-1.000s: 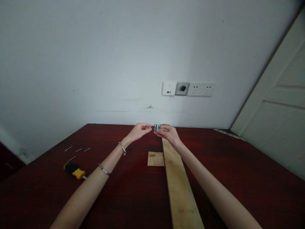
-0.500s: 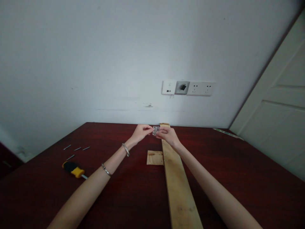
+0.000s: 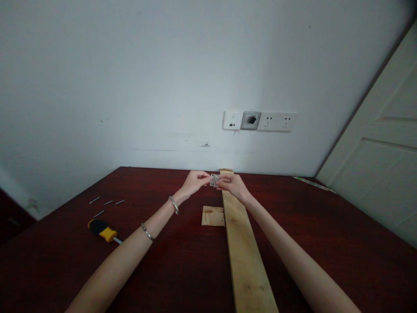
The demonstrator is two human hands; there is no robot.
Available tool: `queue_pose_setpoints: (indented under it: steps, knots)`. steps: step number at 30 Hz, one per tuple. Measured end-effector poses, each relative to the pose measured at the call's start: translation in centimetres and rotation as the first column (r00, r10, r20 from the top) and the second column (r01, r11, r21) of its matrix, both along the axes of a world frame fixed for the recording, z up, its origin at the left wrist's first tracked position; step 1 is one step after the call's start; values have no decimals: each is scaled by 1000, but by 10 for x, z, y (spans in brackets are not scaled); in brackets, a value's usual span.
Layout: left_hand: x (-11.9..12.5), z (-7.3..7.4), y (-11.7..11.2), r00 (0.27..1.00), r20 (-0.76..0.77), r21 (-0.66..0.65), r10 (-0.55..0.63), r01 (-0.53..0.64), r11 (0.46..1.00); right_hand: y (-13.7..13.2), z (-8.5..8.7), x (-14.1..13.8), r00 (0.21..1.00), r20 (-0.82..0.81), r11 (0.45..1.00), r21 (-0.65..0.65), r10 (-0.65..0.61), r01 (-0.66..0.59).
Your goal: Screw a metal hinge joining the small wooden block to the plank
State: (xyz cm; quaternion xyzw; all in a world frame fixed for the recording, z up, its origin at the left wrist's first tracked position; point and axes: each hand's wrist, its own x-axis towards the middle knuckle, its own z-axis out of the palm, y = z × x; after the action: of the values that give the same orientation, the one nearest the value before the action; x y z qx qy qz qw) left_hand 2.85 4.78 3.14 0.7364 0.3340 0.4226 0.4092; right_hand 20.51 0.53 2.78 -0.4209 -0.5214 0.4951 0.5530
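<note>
A small silver hinge (image 3: 214, 180) with screw holes is spread flat between my two hands, raised over the far part of the table. My left hand (image 3: 194, 182) pinches its left edge between thumb and fingers. On the opposite edge, the fingers of my right hand (image 3: 235, 186) are closed on it. Below and behind the right hand runs a long wooden board (image 3: 246, 252), partly hidden by that hand. A small wooden block (image 3: 213, 216) lies against the board's left side.
Several screws (image 3: 98, 214) lie at the left of the dark red table (image 3: 169, 269). Near them rests a yellow and black screwdriver (image 3: 103, 230), its tip hidden by my left forearm. Sockets (image 3: 275, 122) are on the wall behind; a thin strip (image 3: 314, 184) lies far right.
The hinge stays between both hands, turned very slightly. The whole view has shifted a little, and the things on the table have not moved.
</note>
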Motion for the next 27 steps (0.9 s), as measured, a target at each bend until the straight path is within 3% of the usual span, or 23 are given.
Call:
queue_pose_setpoints:
  steps: [8,19,27]
  knots:
    - [-1,-2,3,1000,-14,45,-21,22,999,0,0,0,1000,11,1000,11,-19,19]
    - [2,3,-5,997,39,50,70,-72,996,-6,4,-1,997,26,997,3,72,-72]
    - [1,1,-2,997,70,45,-37,34,998,-1,0,3,997,49,996,60,63,-66]
